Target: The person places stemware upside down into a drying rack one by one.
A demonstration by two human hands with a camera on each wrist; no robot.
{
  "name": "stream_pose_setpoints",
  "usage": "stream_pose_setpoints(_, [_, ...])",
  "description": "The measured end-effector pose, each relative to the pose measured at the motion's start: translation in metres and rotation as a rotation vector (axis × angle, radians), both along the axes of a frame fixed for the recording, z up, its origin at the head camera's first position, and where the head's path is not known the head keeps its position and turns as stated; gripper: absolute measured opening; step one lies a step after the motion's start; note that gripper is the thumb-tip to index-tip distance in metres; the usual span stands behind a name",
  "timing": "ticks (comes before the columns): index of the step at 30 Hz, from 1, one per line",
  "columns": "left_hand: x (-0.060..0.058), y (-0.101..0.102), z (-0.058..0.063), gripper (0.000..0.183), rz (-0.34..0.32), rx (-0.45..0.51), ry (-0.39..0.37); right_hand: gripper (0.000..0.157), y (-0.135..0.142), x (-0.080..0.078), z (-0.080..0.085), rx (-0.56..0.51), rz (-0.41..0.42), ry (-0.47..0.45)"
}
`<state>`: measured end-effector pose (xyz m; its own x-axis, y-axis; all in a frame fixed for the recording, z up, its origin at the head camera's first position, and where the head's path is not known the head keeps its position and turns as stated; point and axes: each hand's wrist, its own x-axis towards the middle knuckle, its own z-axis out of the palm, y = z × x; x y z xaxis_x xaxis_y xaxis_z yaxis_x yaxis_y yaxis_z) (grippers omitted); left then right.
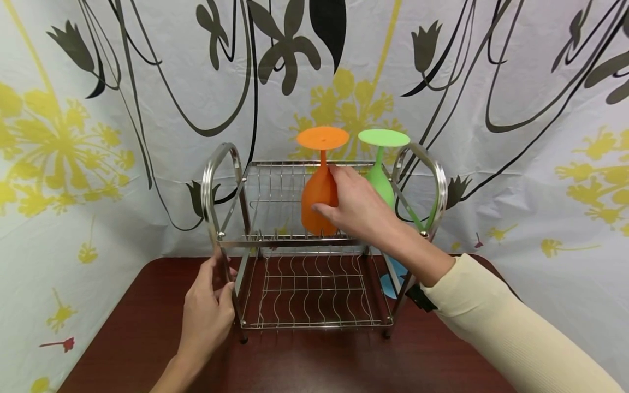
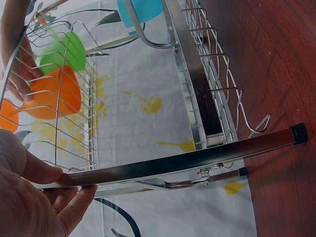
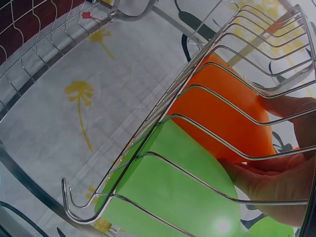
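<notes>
An orange plastic goblet (image 1: 316, 204) stands upside down on the upper tier of a two-tier metal dish rack (image 1: 295, 240), its round foot on top. My right hand (image 1: 361, 204) grips its bowl, thumb in front and fingers behind. Just to the right, a green goblet (image 1: 378, 177) also stands upside down, partly hidden by that hand. In the right wrist view, the orange bowl (image 3: 217, 108) and green bowl (image 3: 173, 182) sit side by side behind the wires. Down at the rack's left front leg, my left hand (image 1: 208, 305) holds the metal bar (image 2: 163, 168) between thumb and fingers.
Blue round pieces (image 1: 390, 285) show at the rack's right side, partly behind my right forearm; a blue cup (image 2: 140, 11) appears in the left wrist view. The lower wire tier (image 1: 319, 289) lies beneath. A dark red table (image 1: 314, 360) carries the rack before a patterned curtain (image 1: 162, 125).
</notes>
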<state>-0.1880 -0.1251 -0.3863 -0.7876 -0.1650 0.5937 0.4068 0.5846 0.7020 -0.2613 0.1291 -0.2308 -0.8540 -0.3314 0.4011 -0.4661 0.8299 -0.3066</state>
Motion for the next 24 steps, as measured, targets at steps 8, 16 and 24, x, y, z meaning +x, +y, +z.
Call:
stream_pose_setpoints(8, [0.0008,0.0,-0.0006,0.054,0.005,-0.002,-0.001,0.076,0.0003,0.0001,-0.0002,0.034,-0.027,0.011])
stream_pose_setpoints(16, [0.0008,0.0005,-0.0014,0.054,0.005,-0.006,-0.009,0.071,0.0021,0.001,-0.0009,0.012,-0.008,0.051])
stream_pose_setpoints(24, [0.0011,0.0014,-0.001,0.054,0.014,-0.011,-0.013,0.067,0.0037,0.0037,0.002,0.004,-0.003,0.08])
